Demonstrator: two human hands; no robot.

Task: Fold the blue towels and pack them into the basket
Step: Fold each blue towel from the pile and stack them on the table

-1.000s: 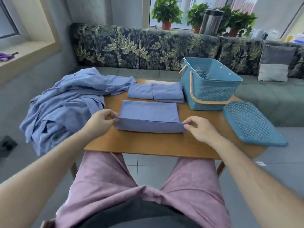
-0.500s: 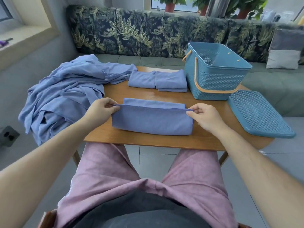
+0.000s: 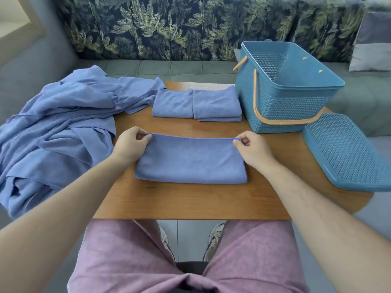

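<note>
Left hand pinching towel top-left corner, right hand pinching top-right corner, fingers curled, mid-frame on table, basket upper right

A wooden counter carried a half-folded blue towel at its middle, two folded stacks behind it, a towel heap (spilling over the left edge), the basket and its lid at right.

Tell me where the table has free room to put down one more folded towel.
Bare wood lies along the near edge of the table, below the held towel. A narrow strip separates it from the folded towels. Basket and lid crowd the right.
</note>
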